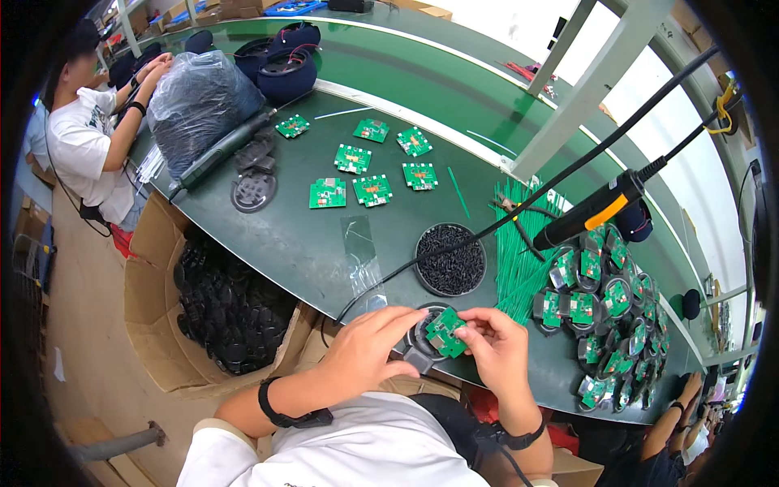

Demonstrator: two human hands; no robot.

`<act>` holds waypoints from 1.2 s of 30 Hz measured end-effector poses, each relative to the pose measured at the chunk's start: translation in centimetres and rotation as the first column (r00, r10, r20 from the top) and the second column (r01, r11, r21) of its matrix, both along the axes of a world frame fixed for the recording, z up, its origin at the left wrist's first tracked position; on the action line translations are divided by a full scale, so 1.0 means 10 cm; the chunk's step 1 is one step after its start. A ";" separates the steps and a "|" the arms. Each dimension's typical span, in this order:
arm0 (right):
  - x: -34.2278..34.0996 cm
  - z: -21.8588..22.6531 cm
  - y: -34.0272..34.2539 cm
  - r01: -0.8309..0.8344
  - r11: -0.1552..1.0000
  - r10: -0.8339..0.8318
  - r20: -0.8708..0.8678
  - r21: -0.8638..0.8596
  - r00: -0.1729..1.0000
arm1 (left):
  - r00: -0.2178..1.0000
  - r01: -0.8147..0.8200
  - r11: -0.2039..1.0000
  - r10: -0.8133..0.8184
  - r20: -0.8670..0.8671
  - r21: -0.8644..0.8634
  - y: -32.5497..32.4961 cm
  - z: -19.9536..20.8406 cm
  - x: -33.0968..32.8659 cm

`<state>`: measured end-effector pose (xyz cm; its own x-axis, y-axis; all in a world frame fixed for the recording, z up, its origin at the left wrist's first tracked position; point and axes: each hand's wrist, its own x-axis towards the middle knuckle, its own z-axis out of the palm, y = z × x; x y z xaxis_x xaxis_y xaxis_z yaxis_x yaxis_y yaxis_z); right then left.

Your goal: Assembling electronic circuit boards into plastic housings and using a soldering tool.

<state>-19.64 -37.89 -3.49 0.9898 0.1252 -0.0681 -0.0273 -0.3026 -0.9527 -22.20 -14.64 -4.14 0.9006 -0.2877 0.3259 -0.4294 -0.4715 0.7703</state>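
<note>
Green circuit board sits pinched between our hands, left hand gripping the black round housing under it, right hand clamped on the board's edge, at the bench's near rim. We judge it could slip, or seat crooked. The dark green bench carries loose boards, a dish of screws and green ties; a box of black parts stands on the floor.

green circuit board, black round housing, seemingly dark-green table
</note>
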 end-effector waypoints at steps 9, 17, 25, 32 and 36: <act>0.10 -0.07 0.08 -0.070 0.995 0.076 0.087 -0.071 0.993 | 0.999 0.031 0.994 -0.035 0.028 0.107 0.03 -0.12 -0.03; 0.05 0.02 0.12 -0.097 0.938 0.184 0.243 -0.332 0.952 | 0.987 0.059 0.965 -0.095 0.132 0.257 0.03 -0.05 0.01; -0.08 0.19 0.00 -0.217 0.849 0.442 0.424 -0.481 0.790 | 0.985 0.011 0.995 -0.028 0.172 0.101 0.01 -0.12 0.07; -0.15 0.11 0.12 -0.041 0.970 0.159 0.498 -0.240 0.852 | 1.000 0.000 0.981 -0.006 -0.030 -0.195 -0.17 0.15 0.01; -0.23 0.20 0.18 -0.065 0.984 0.135 0.471 -0.163 0.872 | 0.999 -0.003 0.974 0.015 0.052 -0.227 -0.14 0.18 0.00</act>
